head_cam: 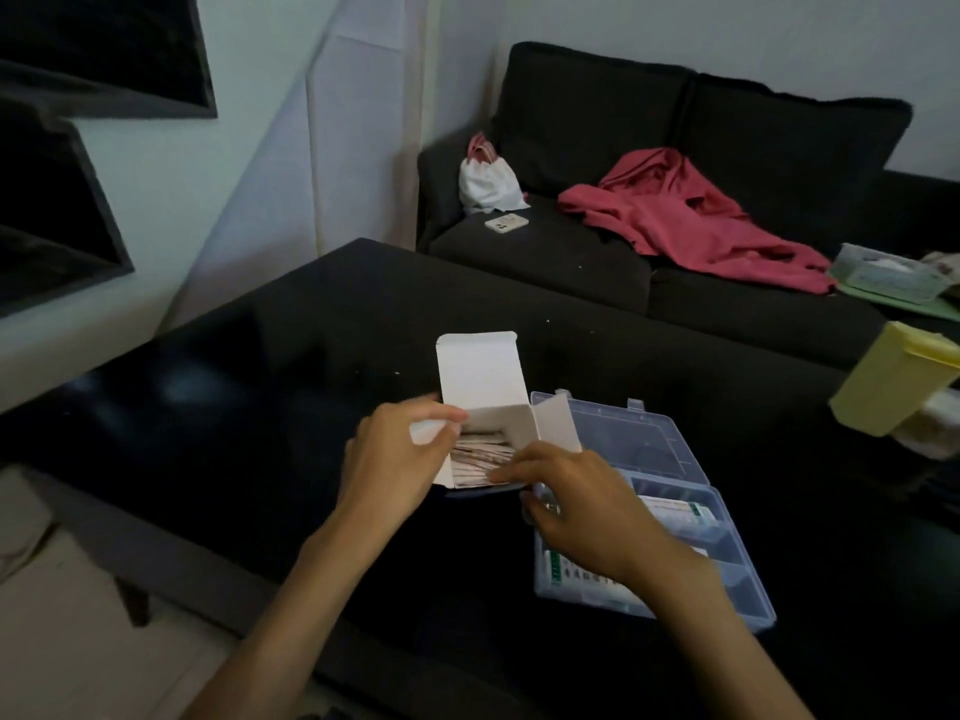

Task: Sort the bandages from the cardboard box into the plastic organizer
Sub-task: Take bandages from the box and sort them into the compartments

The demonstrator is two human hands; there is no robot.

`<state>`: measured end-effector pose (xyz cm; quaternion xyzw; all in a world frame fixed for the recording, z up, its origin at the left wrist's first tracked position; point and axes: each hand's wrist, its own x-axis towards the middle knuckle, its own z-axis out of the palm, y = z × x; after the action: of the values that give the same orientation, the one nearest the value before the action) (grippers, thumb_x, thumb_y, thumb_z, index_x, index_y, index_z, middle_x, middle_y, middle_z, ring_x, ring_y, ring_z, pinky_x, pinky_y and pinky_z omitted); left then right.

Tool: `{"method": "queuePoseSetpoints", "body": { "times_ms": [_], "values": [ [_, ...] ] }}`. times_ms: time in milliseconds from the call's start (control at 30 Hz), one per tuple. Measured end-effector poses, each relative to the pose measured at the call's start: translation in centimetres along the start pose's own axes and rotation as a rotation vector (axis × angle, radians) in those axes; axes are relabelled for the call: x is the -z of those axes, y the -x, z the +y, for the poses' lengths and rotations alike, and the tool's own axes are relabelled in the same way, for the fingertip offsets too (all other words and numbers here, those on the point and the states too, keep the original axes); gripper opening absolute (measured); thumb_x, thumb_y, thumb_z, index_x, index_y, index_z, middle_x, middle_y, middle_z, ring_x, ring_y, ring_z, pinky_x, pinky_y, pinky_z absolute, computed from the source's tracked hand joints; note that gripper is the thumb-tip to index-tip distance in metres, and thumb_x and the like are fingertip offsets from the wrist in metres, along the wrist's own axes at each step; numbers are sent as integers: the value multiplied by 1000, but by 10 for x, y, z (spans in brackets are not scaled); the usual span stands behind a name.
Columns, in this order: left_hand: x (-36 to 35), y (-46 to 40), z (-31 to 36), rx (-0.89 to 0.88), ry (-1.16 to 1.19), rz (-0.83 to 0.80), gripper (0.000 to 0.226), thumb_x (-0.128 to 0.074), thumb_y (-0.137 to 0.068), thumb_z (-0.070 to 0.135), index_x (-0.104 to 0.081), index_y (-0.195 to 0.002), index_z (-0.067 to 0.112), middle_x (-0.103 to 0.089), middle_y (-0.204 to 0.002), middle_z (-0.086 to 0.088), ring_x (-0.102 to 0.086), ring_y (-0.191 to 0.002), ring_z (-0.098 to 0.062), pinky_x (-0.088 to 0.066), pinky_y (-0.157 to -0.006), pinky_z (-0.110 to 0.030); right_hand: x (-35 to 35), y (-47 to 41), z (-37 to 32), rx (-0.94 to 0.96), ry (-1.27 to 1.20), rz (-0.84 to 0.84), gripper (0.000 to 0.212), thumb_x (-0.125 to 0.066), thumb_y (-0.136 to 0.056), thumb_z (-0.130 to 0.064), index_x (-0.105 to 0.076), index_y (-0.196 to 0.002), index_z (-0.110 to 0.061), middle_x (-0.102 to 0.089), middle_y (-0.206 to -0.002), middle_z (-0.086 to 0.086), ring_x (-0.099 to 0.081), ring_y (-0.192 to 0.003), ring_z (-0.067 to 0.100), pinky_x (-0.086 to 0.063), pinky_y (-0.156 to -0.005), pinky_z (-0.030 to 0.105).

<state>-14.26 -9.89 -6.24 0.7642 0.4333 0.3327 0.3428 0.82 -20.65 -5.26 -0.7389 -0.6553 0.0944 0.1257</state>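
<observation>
Now | left hand [387, 457] grip pinches cardboard box [485, 392] flap | right hand [576, 506] fingertips pinch bandages [480, 454] inside

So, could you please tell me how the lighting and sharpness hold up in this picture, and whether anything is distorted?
Head view: dim overall, so the black table merges with its shadows and shows only faint glare at left; the white cardboard box is the brightest thing; the bandages and both hands look soft, slightly blurred; wide-angle bending curves the table edge and the sofa.
</observation>
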Motion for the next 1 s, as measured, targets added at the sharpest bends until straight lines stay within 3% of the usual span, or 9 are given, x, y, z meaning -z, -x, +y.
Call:
{"method": "queuePoseSetpoints", "body": {
  "times_ms": [100,200,267,400,567,667,833,1000],
  "values": [
    [-1,5,1,-20,8,39,18,-63,-90,28,-72,-104,31,-70,-109,10,-63,-102,-9,-40,-66,-6,25,10,-9,-86,7,-1,40,-54,-93,-22,-51,-129,-40,-50,-134,-16,-51,-116,10,-45,-98,34],
    [-3,6,4,-35,11,76,22,-60,-92,24,-70,-111,27,-69,-113,8,-63,-104,-9,-34,-68,1,50,8,-23,-120,64,222,30,-56,-92,-26,-61,-121,-35,-64,-116,-13,-62,-93,8,-53,-86,34],
    [-4,4,6,-33,6,36,26,-55,-94,19,-68,-115,26,-66,-119,8,-61,-108,-9,-30,-68,6,53,-8,-33,-92,33,271,24,-56,-93,-21,-68,-113,-26,-68,-105,-7,-63,-88,11,-53,-82,31],
    [1,2,7,4,36,-80,35,-49,-94,10,-65,-118,30,-64,-121,10,-57,-114,-10,-36,-81,-8,26,-47,-30,-88,268,72,22,-51,-95,-15,-65,-110,-11,-65,-108,12,-60,-93,27,-47,-80,32],
    [4,-1,6,4,40,-90,33,-53,-94,12,-65,-120,29,-63,-122,10,-56,-115,-9,-38,-85,-13,2,-65,-26,-45,487,-45,30,-42,-97,-16,-56,-122,-10,-57,-125,11,-52,-114,29,-38,-93,35],
    [3,-2,7,19,66,-98,33,-54,-93,13,-64,-121,27,-62,-125,8,-56,-116,-11,-41,-93,-21,-2,-73,-24,-79,455,-115,30,-43,-97,-20,-56,-122,-10,-54,-128,11,-43,-120,29,-30,-98,37],
    [3,-4,10,22,78,-113,32,-56,-93,13,-63,-122,26,-61,-128,7,-52,-122,-13,-42,-103,-33,-2,-77,-19,-110,367,-112,24,-45,-97,-23,-61,-106,-9,-59,-117,10,-46,-112,28,-29,-95,38],
    [4,-4,11,11,64,-77,31,-55,-94,13,-64,-122,25,-60,-128,7,-51,-122,-11,-39,-99,-24,-6,-72,-10,-78,194,-8,24,-48,-96,-23,-64,-82,-12,-65,-95,8,-51,-85,21,-36,-92,36]
  ]
}}
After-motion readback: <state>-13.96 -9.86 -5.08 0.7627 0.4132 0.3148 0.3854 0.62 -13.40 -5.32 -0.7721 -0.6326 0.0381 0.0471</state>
